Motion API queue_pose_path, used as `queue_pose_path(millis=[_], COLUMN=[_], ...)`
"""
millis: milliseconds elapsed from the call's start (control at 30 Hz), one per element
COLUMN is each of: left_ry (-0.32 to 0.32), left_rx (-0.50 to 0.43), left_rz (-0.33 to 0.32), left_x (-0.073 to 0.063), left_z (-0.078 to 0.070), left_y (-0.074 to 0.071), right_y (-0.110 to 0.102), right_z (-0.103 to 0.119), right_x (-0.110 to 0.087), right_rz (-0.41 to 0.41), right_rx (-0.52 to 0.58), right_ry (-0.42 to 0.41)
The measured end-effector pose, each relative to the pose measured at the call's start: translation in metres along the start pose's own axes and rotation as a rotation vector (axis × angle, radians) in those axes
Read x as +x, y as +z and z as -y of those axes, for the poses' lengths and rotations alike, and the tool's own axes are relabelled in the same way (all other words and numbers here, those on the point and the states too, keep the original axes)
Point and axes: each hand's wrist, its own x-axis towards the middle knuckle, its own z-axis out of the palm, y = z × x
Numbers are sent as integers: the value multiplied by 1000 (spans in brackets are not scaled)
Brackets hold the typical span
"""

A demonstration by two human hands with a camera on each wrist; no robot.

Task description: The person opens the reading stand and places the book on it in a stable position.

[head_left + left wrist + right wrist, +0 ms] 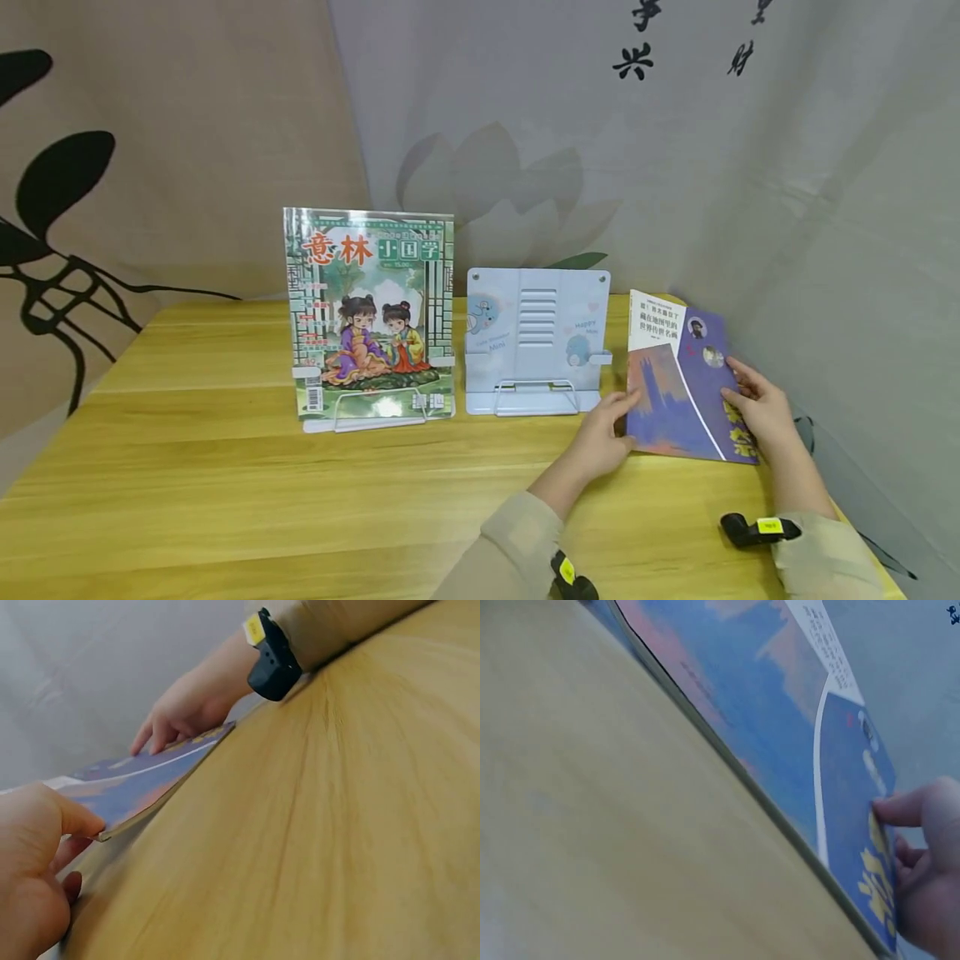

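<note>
A purple-blue book with a white upper corner and a painted picture is at the right side of the table. My left hand pinches its left edge, thumb on the cover and fingers beneath, as the left wrist view shows. At the opposite edge my right hand grips the book, its thumb on the cover beside yellow lettering. In the left wrist view the book's near left corner is lifted a little above the wood. The fingers under the book are partly hidden.
Left of the book stands a pale blue book stand with a wire front support. Further left, a green illustrated magazine leans on a similar stand. A grey printed curtain hangs behind the wooden table.
</note>
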Motion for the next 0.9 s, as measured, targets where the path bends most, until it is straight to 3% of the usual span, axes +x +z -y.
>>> queue_pose_path(millis=[100, 233, 600, 900], left_ry=[15, 38, 172, 248], left_rx=[5, -5, -58, 10], left_rz=[-6, -23, -86, -162], left_x=[-1, -3, -5, -1], left_z=[0, -3, -22, -38], left_y=[-1, -2, -9, -40], right_y=[-3, -4, -4, -2], right_z=[4, 11, 32, 67], right_x=[-1, -2, -2, -8], right_rz=[-30, -57, -117, -117], right_rx=[228, 407, 576, 691], right_ry=[27, 21, -159, -228])
